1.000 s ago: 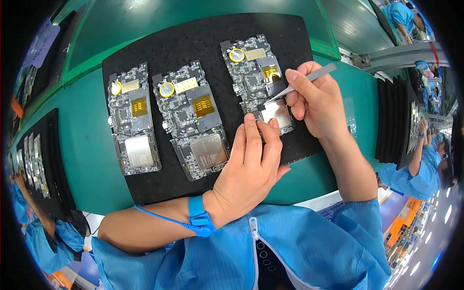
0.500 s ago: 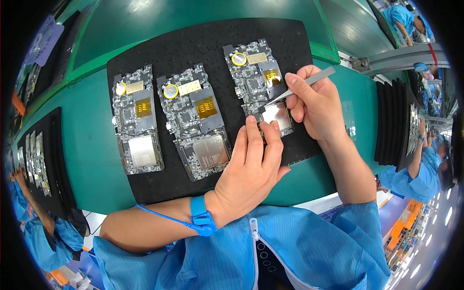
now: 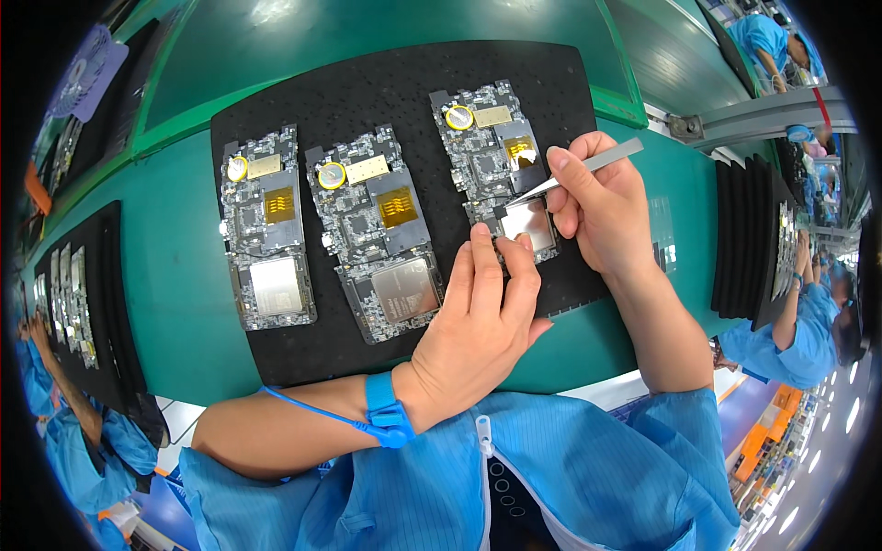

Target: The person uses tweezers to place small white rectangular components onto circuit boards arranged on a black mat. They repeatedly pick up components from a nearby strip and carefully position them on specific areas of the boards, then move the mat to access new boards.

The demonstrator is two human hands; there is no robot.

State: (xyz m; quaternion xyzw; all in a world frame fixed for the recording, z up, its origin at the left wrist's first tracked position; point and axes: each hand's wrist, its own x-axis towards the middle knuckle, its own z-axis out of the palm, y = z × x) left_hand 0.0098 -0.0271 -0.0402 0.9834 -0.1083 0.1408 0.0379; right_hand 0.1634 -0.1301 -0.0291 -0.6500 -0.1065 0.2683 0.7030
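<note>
Three circuit boards lie on a black foam mat [image 3: 276, 363]. On the right circuit board [image 3: 480, 165], a yellow-ringed coin cell, a gold tape patch and a silver metal plate show. My right hand [image 3: 602, 197] pinches a pair of metal tweezers [image 3: 614, 156], whose tips point down at the board just above the silver plate. My left hand [image 3: 478, 308] rests with outstretched fingertips on that board's lower part, hiding some of it. To its left are the middle circuit board [image 3: 354, 220] and the left circuit board [image 3: 248, 216]. A blue wrist strap [image 3: 379, 395] circles my left wrist.
The mat lies on a green table [image 3: 175, 312]. At the right stands a stack of black foam sheets [image 3: 746, 234] with boards on top. Another black mat [image 3: 101, 285] with boards is at the left. Co-workers in blue sit at both sides.
The mat and boards appear shifted slightly right and down in the picture. Both hands keep their places at the right board, the tweezer tips still at it.
</note>
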